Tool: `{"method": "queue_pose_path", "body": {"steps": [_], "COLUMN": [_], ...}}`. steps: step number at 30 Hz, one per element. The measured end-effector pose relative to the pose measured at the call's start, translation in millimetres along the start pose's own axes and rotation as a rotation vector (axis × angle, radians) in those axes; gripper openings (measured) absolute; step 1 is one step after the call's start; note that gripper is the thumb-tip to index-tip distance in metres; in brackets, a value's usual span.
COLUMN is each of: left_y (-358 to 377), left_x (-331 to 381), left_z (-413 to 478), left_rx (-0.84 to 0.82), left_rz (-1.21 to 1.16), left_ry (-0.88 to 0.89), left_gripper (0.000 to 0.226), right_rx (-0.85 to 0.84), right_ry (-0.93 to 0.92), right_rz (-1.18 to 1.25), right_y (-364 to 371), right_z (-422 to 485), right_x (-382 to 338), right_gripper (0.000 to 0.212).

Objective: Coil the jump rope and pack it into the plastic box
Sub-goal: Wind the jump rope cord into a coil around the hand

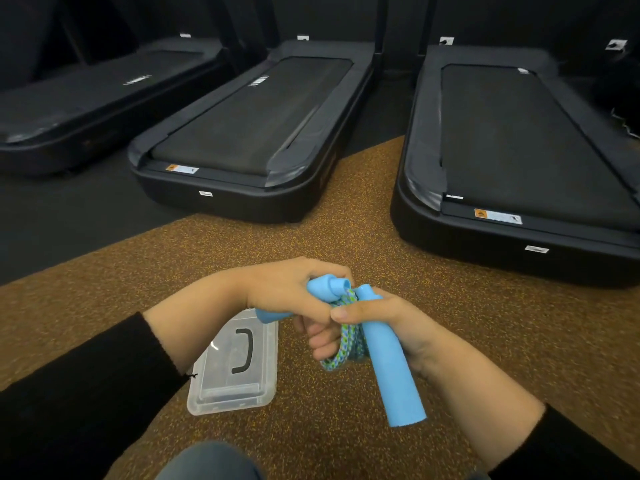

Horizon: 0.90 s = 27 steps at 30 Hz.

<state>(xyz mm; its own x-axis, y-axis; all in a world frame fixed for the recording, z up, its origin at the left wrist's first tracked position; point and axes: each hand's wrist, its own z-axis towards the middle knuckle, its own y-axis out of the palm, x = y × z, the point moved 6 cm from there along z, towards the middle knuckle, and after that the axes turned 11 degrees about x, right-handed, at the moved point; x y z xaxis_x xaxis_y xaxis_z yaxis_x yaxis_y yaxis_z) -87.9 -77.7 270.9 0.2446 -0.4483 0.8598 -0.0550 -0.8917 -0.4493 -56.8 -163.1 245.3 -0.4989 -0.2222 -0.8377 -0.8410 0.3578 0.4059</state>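
Above the speckled brown rubber floor [346, 220], the left hand [294, 289] and right hand [384, 327] clench the blue foam-handled jump rope [393, 372], its braided cord bunched between them; the clear plastic box [235, 382] sits lidded below-left.

The jump rope handles [391, 362] look like soft, matt blue foam. The rope [344, 344] is woven cord in blue and green, bumpy to look at. The plastic box [235, 368] is clear, smooth and a bit shiny. The floor [346, 220] looks rough and speckled, like brown rubber. The treadmills [519, 150] are black plastic with dull, matt belts. The sleeves [86, 386] are black knitted cloth.
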Motion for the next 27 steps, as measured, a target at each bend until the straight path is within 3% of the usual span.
{"method": "queue_pose_path", "body": {"steps": [4,10,15,20,24,27], "left_y": [2.1,0.5,6.0,12.5,12.5,13.0], "left_x": [-3.6,0.0,4.8,2.3,7.4,10.7], "left_z": [-3.3,-7.6,-5.7,-4.0,0.8,4.0], "left_rx": [-0.102,-0.156,-0.184,-0.194,-0.170,-0.163], "left_rz": [0.001,-0.024,-0.004,-0.037,-0.047,-0.054], "left_ry": [-0.035,-0.049,-0.097,-0.148,-0.127,-0.113], "left_gripper": [0.038,0.028,0.044,0.054,0.062,0.052], "right_rx": [0.095,0.134,0.008,-0.008,0.077,0.318], "right_ry": [-0.090,-0.153,-0.073,-0.018,-0.055,-0.103], "right_rz": [-0.006,0.057,0.145,0.243,0.244,0.181], "right_y": [6.4,15.6,12.7,6.4,6.9,-2.5], "right_z": [-7.5,-18.0,-24.9,-29.5,-30.9,-27.1], "right_x": [1.9,-1.1,3.2,3.9,1.0,1.3], "right_gripper": [0.020,0.012,0.054,0.060,0.044,0.023]}}
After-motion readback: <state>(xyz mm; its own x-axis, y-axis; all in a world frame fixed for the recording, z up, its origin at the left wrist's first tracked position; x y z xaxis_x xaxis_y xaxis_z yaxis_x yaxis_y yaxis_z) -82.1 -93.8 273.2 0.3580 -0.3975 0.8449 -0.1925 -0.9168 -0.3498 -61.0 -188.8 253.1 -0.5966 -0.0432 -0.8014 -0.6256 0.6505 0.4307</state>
